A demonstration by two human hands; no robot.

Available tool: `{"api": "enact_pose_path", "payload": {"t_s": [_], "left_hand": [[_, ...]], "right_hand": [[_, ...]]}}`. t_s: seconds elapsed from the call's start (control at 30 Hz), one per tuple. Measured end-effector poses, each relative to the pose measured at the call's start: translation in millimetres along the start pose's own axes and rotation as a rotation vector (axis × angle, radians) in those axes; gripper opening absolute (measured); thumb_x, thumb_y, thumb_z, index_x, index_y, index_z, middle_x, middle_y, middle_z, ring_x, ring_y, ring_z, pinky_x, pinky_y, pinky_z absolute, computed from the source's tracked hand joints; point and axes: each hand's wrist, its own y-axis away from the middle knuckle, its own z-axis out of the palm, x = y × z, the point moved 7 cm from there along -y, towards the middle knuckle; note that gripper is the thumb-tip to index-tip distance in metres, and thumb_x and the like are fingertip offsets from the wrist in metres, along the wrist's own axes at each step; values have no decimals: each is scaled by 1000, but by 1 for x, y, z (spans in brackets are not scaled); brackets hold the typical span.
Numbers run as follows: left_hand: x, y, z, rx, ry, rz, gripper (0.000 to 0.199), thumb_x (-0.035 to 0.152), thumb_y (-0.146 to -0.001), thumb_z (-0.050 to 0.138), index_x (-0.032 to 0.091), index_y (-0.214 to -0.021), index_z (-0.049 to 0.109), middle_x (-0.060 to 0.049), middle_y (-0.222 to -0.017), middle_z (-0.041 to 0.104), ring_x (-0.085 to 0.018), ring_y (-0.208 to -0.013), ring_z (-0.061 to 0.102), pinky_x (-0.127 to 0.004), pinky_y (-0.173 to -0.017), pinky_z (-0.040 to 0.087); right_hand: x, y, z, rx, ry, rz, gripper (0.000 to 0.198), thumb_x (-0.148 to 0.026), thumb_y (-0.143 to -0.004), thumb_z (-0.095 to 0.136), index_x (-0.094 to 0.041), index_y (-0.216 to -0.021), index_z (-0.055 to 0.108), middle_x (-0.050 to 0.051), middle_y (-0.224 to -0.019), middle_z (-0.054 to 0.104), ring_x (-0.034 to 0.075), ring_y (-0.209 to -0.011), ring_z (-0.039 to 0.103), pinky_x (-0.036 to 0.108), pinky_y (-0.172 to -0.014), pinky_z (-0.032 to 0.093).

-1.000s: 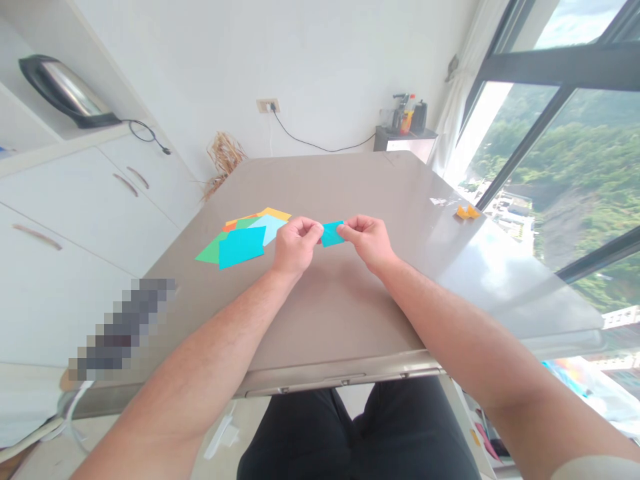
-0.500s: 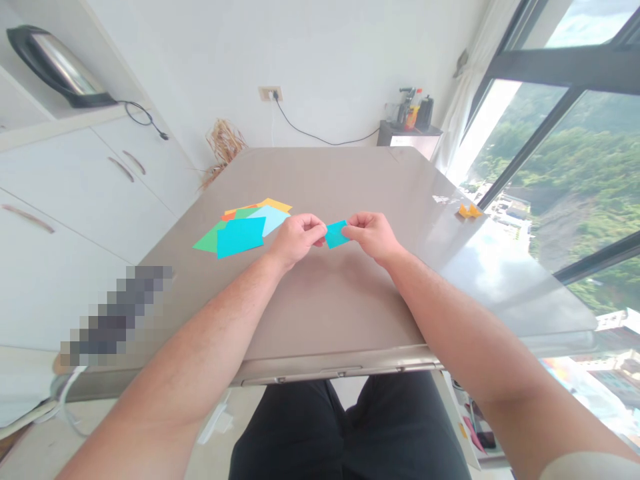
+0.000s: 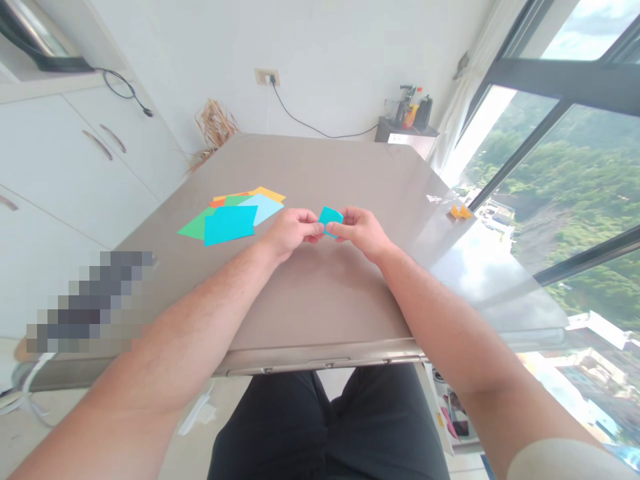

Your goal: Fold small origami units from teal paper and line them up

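Fingers (image 3: 315,229) of L hand (image 3: 294,231) + R hand (image 3: 365,232) clamped on sm. blue paper (image 3: 330,216), bottle (image 3: 411,116) txt too blurry to read.

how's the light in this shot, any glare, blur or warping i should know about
Head view: daylight from the window glares off the tabletop's right side; faint, soft shadows under the left hand and right hand; cabinet lines slant, suggesting wide-angle stretch; a pixelated patch hides detail; fine creases in the turquoise paper can't be made out.
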Motion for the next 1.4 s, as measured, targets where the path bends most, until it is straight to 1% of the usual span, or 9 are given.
{"api": "enact_pose_path", "payload": {"t_s": [0.1,0.3,0.47,0.57,0.7,0.8,0.97,1.17,1.4], "left_hand": [[-1,0,3,46,102,10,32,39,-59,90,18,-63,67,-4,-63,65,-17,-63,61,-35,-69,53],[6,4,7,139,120,69,26,34,-63,86,17,-66,68,-3,-67,66,-15,-65,60,-34,-69,52],[6,4,4,214,148,90,20,29,-65,81,17,-65,66,-2,-64,66,-15,-64,60,-32,-67,51],[4,4,0,258,176,58,17,27,-65,79,17,-66,65,-2,-64,65,-15,-64,61,-32,-67,51],[-6,1,-2,224,366,-97,17,24,-65,78,17,-69,64,-4,-70,67,-15,-66,63,-31,-68,52],[-9,0,1,175,448,-144,19,22,-64,80,16,-72,63,-5,-75,69,-14,-67,63,-30,-69,52],[-9,0,5,130,438,-105,23,26,-65,82,17,-71,62,-4,-76,68,-14,-70,65,-31,-73,52],[-6,2,7,130,432,-61,24,28,-66,84,17,-72,63,-4,-78,70,-14,-74,66,-32,-77,52],[-5,2,7,139,414,-40,26,32,-66,83,17,-73,63,-5,-80,70,-16,-77,67,-34,-79,53]], "right_hand": [[1,-1,2,40,42,-12,28,-42,-67,81,-21,-75,64,-1,-74,65,15,-70,58,29,-64,47],[1,-1,-1,142,80,-23,24,-39,-71,75,-21,-68,60,-2,-65,59,12,-63,52,28,-57,38],[-2,0,-4,218,105,-15,22,-40,-74,71,-20,-70,63,-2,-64,61,11,-56,47,28,-54,37],[-5,1,-3,209,88,-39,22,-41,-74,71,-20,-74,64,-1,-66,64,12,-59,51,28,-57,41],[-12,3,-2,227,122,-151,23,-36,-72,74,-21,-87,67,1,-83,71,15,-76,63,30,-71,49],[-15,4,-1,289,199,-203,18,-35,-75,70,-22,-88,68,2,-85,73,16,-79,64,32,-76,50],[-16,5,5,317,306,-227,18,-40,-83,65,-23,-85,69,2,-84,73,17,-77,64,32,-75,49],[-13,5,9,325,409,-213,22,-36,-90,54,-24,-79,68,0,-73,67,16,-69,57,31,-69,43],[-16,8,11,275,234,-234,14,-33,-84,56,-23,-84,65,0,-82,70,16,-77,61,30,-72,47]]}}
